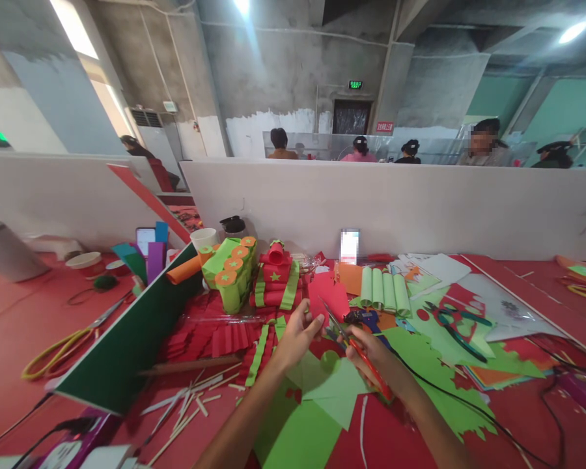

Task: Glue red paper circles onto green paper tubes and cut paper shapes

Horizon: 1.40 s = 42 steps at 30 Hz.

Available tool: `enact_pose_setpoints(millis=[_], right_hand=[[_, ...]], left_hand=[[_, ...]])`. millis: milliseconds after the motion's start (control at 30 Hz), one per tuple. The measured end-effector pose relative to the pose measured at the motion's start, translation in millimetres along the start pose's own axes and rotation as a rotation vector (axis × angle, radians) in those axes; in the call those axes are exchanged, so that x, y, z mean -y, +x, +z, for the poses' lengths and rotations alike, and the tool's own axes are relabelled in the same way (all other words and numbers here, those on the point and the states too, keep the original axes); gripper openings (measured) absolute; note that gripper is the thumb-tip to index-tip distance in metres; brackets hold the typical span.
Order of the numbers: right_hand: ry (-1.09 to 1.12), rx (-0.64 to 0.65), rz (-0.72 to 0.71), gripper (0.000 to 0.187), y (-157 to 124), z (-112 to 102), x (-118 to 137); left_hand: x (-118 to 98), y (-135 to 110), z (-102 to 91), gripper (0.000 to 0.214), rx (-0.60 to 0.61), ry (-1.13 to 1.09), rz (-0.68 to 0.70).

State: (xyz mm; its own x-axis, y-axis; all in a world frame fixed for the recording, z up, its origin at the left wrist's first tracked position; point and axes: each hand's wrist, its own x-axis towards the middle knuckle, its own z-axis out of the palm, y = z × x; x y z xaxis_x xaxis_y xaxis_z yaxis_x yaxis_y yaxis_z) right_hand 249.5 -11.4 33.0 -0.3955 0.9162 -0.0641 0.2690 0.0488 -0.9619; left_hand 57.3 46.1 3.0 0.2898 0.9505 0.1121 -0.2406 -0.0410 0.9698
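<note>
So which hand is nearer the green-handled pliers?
Right. The right hand, holding scissors, is left of the green-handled pliers; the left hand, pinching red paper, is farther left.

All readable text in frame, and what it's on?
"EXIT": green sign above the dark door; characters over it too small.
Red sign right of the door: characters too small to read surely.
Propped phone, mid-frame: screen pixelated, unreadable.
Purple device, right edge: label too small.
Nothing else legible.
</note>
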Motion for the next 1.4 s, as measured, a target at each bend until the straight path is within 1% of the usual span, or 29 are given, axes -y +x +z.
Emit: enact_pose_setpoints(millis=[100,200,333,400,500,600,800,900,1033,1133,1233,1400], right_hand=[[-0.011,-0.007,-0.012,0.056,1,-1,-2],[-0.034,-0.017,0.008,0.057,3,-1,-5],[-0.013,-0.007,0.071,0.058,4,-2,-7],[-0.010,-0.011,0.080,0.056,5,-2,-8],[-0.015,-0.023,0.071,0.054,5,-1,-8],[0.028,-0.015,0.063,0.052,4,0,-8],[0.082,-0.020,0.054,0.057,4,2,-8],[0.087,-0.041,0.039,0.058,6,3,-12],[0.069,-0.069,0.049,0.062,11,4,-24],[0.054,-0.064,0.031,0.061,15,6,-31],[0.063,-0.051,0.017,0.056,15,9,-32],[0.084,-0.020,0.029,0.055,11,10,-28]], left_hand=[[0,0,-0.7,0.040,0.027,0.009,0.009],[0,0,-1.0,0.042,0.036,0.010,0.005],[0,0,-0.3,0.042,0.007,0.005,-0.003],[-2,0,0.6,0.041,-0.003,-0.002,-0.001],[-5,0,2.7,0.040,-0.024,-0.029,0.002],[-8,-1,5.4,0.039,-0.040,-0.048,0.016],[-6,-1,8.1,0.036,-0.141,-0.015,0.064],[-2,-1,9.0,0.036,-0.143,-0.018,0.045],[2,-3,12.9,0.038,-0.134,-0.024,0.009],[5,-4,16.3,0.040,-0.175,-0.018,0.006],[7,-5,17.6,0.040,-0.223,-0.004,0.027],[4,-6,17.0,0.039,-0.204,0.012,0.060]])
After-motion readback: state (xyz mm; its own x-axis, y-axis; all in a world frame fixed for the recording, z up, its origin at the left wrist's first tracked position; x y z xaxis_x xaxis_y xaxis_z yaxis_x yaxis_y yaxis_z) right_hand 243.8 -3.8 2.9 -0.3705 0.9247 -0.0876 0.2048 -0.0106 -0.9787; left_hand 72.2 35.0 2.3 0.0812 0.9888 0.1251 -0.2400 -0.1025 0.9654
